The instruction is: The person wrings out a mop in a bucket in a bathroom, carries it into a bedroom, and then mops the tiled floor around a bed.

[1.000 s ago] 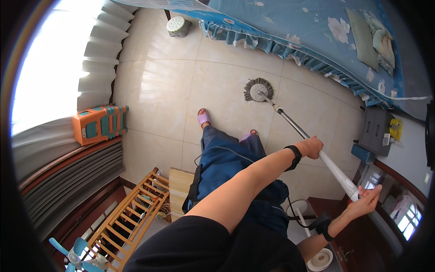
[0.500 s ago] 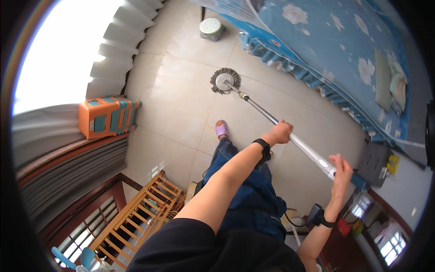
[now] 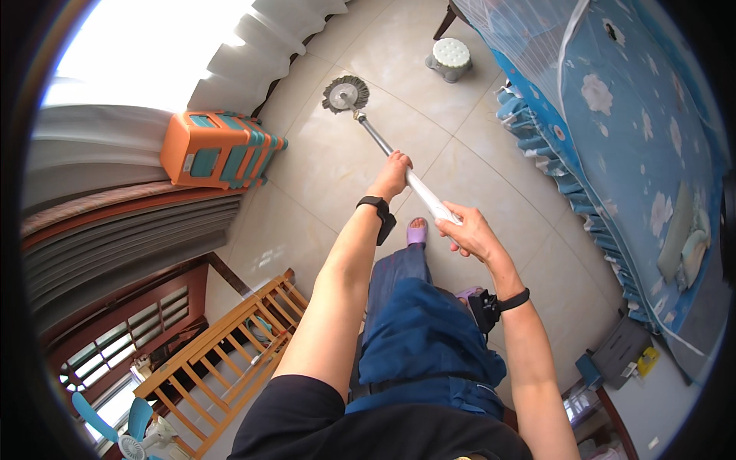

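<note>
A mop [image 3: 429, 198] with a round grey fringed head [image 3: 346, 94] stretches from my hands toward the upper left, its head flat on the tiles near the curtain. My left hand [image 3: 392, 172] is wrapped round the handle where the thin metal pole meets the thicker white grip. Lower down, my right hand [image 3: 471, 233] closes on the top end of the white grip, thumb and fingers on either side of it. Both wrists carry black straps with small devices.
The tiled floor [image 3: 307, 195] spreads around my purple slippers [image 3: 416, 231]. An orange and teal storage box [image 3: 218, 149] stands by the curtain [image 3: 245, 73] at left. A white-topped stool [image 3: 451, 55] is near the blue bed [image 3: 613, 153]. A wooden rail frame [image 3: 222, 349] stands lower left.
The mop has swung left, its head now closer to the curtain. My right hand, loose-fingered at the handle's end before, has closed on it. My view has turned and shifted.
</note>
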`<state>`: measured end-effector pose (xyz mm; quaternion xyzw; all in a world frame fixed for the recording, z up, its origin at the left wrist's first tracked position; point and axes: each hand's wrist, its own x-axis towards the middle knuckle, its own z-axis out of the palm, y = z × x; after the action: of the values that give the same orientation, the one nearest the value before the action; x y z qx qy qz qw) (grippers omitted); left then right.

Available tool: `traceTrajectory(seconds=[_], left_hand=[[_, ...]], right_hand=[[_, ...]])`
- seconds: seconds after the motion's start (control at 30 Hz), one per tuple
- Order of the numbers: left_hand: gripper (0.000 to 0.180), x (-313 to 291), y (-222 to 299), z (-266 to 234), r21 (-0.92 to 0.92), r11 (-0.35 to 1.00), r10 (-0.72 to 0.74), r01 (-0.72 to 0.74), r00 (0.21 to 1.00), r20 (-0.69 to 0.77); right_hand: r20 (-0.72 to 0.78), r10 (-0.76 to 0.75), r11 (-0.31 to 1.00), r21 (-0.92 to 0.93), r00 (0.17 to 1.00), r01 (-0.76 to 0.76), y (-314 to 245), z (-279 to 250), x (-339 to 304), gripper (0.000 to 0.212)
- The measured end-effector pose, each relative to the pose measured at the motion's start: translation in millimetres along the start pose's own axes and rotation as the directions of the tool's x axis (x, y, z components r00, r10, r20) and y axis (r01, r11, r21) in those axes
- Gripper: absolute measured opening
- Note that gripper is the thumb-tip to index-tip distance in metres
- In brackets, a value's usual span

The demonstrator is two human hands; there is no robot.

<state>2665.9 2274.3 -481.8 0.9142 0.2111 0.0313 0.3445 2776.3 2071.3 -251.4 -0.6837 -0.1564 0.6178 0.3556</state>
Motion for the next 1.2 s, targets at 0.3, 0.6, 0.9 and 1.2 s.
traceTrajectory(seconds=[0.3,0.6,0.9,1.2], left_hand=[[0.047,-68,52,33,-0.030,0.965,-0.256,0.259,0.964,0.078],[0.037,-126,248,191,-0.242,0.970,0.042,0.005,0.981,0.187],[0.045,-190,508,323,-0.382,0.922,0.286,-0.068,0.783,0.553],[0.034,-177,515,305,-0.237,0.951,0.308,-0.199,0.531,0.790]], right_hand=[[-0.104,0.025,0.982,-0.182,0.994,-0.044,44,-16,-67,0.036],[-0.336,0.069,0.861,-0.456,0.939,-0.227,155,-124,-271,0.046],[-0.633,0.367,0.886,0.013,0.682,-0.464,229,-174,-504,0.037],[-0.590,0.441,0.888,0.393,0.676,-0.237,291,-148,-518,0.046]])
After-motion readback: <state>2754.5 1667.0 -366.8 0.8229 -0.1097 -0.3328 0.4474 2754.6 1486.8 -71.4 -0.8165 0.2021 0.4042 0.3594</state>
